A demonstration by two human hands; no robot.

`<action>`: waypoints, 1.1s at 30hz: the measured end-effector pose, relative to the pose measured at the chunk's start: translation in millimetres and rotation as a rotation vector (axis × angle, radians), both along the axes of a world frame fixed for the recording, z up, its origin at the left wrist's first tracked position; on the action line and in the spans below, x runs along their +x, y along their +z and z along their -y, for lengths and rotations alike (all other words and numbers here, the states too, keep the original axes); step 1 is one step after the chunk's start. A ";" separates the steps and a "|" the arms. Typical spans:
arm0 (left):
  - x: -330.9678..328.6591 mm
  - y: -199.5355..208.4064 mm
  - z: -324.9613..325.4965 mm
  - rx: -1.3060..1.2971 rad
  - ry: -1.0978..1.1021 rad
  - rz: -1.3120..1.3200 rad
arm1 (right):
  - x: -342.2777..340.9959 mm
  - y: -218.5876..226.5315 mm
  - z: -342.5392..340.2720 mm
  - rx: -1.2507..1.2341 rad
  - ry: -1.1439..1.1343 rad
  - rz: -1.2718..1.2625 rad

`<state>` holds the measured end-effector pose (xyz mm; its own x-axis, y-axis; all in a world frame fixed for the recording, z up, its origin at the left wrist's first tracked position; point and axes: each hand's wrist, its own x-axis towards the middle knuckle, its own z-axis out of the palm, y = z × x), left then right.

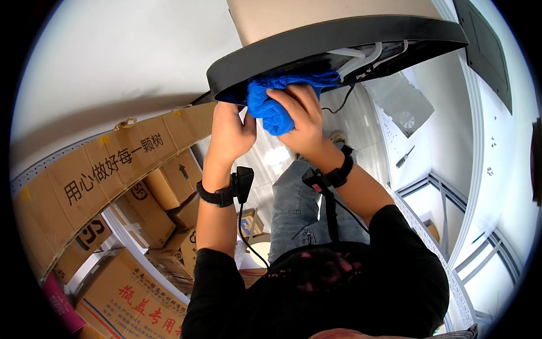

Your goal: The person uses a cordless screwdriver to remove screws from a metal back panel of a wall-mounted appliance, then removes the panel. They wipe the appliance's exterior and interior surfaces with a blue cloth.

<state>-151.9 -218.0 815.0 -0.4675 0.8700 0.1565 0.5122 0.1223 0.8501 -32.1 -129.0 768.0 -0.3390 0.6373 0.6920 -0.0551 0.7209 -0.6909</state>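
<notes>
In my right hand (305,118) is a bunched blue cloth (274,110), the fingers closed over it. The cloth presses up against the dark underside of a wall-mounted unit with a curved black rim (333,37) and a beige body (339,14). My left hand (232,133) reaches up to the left end of that rim, beside the cloth. Its thumb shows, but its other fingers are hidden behind the rim and cloth. White tubes (370,59) hang along the open underside, to the right of the cloth.
Cardboard boxes (144,212) fill a shelf at left, behind a long cardboard strip (113,158). A black cable (341,101) dangles below the unit. At right lie a screwdriver (405,157), a grey vented sheet (401,101) and small loose parts. Metal frames (440,189) stand there too.
</notes>
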 end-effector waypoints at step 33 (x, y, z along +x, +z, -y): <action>12.5 -95.1 14.6 -0.064 0.139 0.331 | 81.5 -32.1 27.3 -0.111 -0.295 0.210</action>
<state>-139.4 -232.6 719.9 -0.5979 0.7980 -0.0752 0.1857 0.2292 0.9555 49.4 -156.3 735.8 -0.2568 0.7960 0.5481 0.2942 0.6046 -0.7402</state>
